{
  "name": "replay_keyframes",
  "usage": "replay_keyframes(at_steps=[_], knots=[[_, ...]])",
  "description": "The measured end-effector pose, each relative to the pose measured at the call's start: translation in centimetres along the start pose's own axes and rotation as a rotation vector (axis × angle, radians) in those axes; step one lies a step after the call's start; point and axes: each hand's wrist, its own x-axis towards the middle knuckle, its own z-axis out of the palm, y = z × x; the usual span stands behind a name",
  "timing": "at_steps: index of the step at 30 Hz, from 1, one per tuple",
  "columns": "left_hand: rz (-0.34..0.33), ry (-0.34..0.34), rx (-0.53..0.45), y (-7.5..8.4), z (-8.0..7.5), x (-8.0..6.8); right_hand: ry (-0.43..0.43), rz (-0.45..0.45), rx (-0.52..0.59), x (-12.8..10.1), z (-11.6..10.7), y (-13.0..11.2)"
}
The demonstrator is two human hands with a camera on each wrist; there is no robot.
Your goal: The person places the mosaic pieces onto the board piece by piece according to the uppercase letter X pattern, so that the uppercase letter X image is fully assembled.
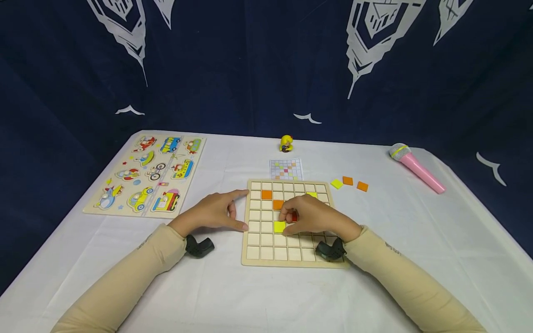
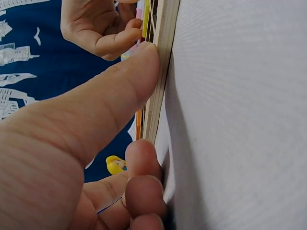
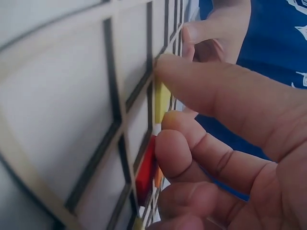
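A wooden grid board (image 1: 254, 249) lies on the table with colored square tiles in some cells. My right hand (image 1: 310, 214) is over its middle, thumb and forefinger at the edges of a yellow tile (image 1: 279, 227). In the right wrist view this yellow tile (image 3: 161, 103) sits between the thumb tip and forefinger tip. A red tile (image 3: 146, 175) lies under the curled fingers. Two orange tiles (image 1: 266, 194) and another yellow tile (image 1: 311, 194) are farther back on the board. My left hand (image 1: 214, 210) rests with thumb and forefinger spread against the board's left edge.
Behind the board lies a printed pattern card (image 1: 285, 169), with a small yellow-haired figurine (image 1: 286, 143) beyond it. Loose yellow and orange tiles (image 1: 347, 181) are right of the board. A pink microphone (image 1: 418, 169) lies far right, a vehicle puzzle board (image 1: 145, 178) at left.
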Motion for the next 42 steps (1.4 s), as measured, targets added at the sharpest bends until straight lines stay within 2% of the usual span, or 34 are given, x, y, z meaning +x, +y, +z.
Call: replay_keyframes(at_steps=[7,20,24,30,33,37,42], knots=[[0.003,0.003,0.002,0.0,0.0,-0.1,0.031,0.003,0.056,-0.6,-1.7,0.4],[0.006,0.006,0.004,0.0,0.0,0.1,0.084,-0.002,0.140,-3.2,-4.7,3.4],[-0.003,0.005,0.003,0.0,0.1,0.1,0.147,0.010,0.165,-4.1,-5.6,4.3],[-0.006,0.001,0.000,0.0,0.0,0.0,0.298,-0.021,0.189,-5.5,-6.9,6.2],[-0.005,0.000,0.002,0.0,0.0,0.0,0.356,0.013,0.212,-6.1,-7.6,7.2],[0.002,0.003,0.002,-0.1,0.1,0.0,0.413,0.106,0.242,-7.0,-8.6,8.6],[0.009,0.004,0.002,-0.2,0.1,0.1,0.483,0.207,0.218,-8.1,-9.4,10.7]])
